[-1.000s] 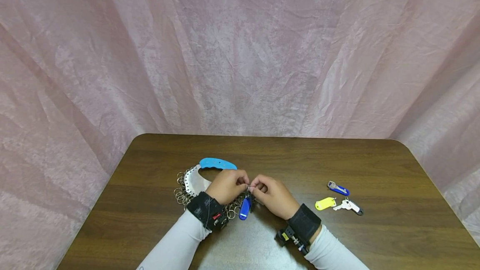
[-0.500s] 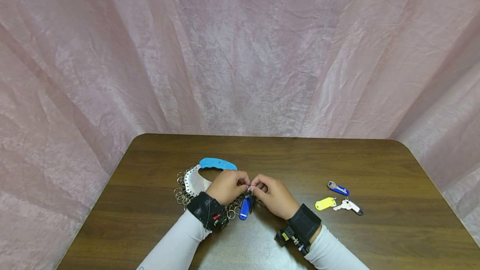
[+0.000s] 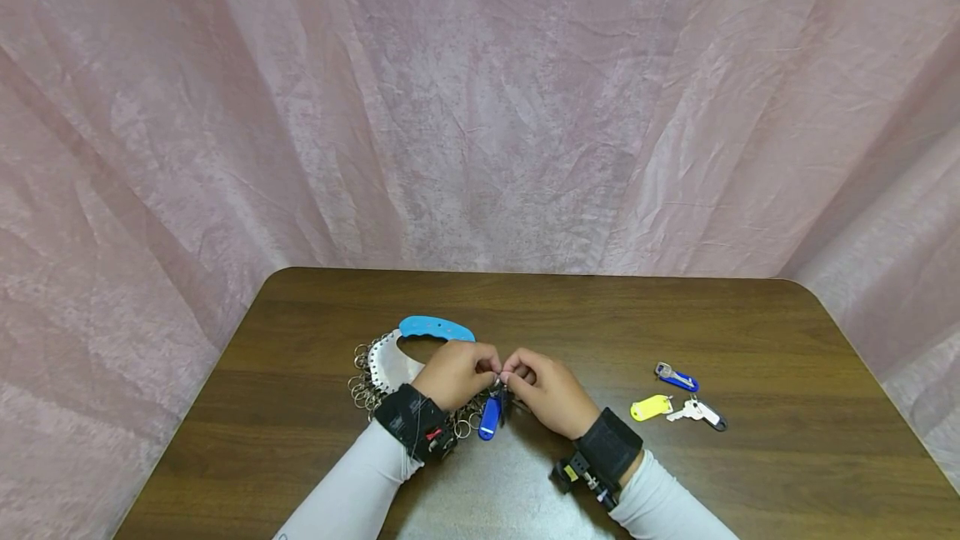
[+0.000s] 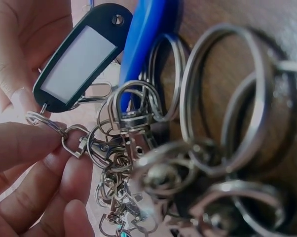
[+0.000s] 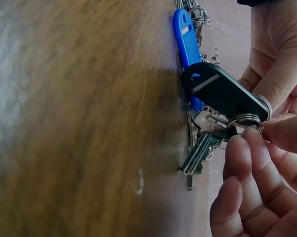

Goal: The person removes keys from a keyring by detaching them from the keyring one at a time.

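Note:
In the head view, a white curved plate point(image 3: 391, 363) with a blue handle point(image 3: 435, 327) lies on the table, its edge hung with metal rings. My left hand point(image 3: 453, 373) is over its right side, pinching a small metal clasp point(image 4: 81, 145) by the loop. Fingertip to fingertip with it, my right hand point(image 3: 553, 394) pinches a split ring point(image 5: 247, 119). From that ring hang a black key tag point(image 4: 82, 59) with a white label and a key point(image 5: 202, 150). A blue key tag point(image 3: 489, 417) hangs beside them. Fingers partly hide where ring and clasp meet.
On the right of the brown table point(image 3: 787, 340) lie a blue tag point(image 3: 677, 376) with a metal piece, a yellow tag point(image 3: 649, 407), silver keys point(image 3: 684, 411) and a black-and-white tag point(image 3: 711, 414). A pink curtain point(image 3: 495, 107) hangs behind the table.
Both hands stay almost in place; only the fingertips shift slightly around the ring and clasp. The plate and the loose tags have not moved.

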Motion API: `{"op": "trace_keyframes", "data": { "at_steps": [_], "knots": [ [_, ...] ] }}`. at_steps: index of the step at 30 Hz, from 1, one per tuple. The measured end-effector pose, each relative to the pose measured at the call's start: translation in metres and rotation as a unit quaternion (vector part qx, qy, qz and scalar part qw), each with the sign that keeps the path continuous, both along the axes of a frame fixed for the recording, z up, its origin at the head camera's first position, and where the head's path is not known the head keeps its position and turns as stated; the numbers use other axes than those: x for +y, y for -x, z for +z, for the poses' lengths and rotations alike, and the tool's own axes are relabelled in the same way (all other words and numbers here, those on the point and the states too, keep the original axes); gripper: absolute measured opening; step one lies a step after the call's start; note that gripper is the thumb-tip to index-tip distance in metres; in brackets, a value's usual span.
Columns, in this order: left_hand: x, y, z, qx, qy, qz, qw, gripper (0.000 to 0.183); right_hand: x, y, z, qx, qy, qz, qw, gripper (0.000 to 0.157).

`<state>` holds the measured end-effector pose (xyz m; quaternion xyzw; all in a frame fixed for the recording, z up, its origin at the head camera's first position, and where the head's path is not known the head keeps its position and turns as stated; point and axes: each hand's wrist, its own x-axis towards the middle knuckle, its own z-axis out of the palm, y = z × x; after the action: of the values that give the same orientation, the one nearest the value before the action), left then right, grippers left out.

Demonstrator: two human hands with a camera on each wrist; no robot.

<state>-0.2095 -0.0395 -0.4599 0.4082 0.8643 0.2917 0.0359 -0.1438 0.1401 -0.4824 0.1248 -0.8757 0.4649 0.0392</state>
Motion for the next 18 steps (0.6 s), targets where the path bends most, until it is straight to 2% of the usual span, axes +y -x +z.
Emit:
{"op": "trace_keyframes", "data": {
  "at_steps": [18],
  "knots": [
    [0.0004, 0.0007, -0.0021, 0.008, -0.004, -0.008, 0.9999, 0.012, -0.0001, -0.0007, 0.0006, 0.006, -0.008, -0.002, 1.0, 0.003]
  ]
}}
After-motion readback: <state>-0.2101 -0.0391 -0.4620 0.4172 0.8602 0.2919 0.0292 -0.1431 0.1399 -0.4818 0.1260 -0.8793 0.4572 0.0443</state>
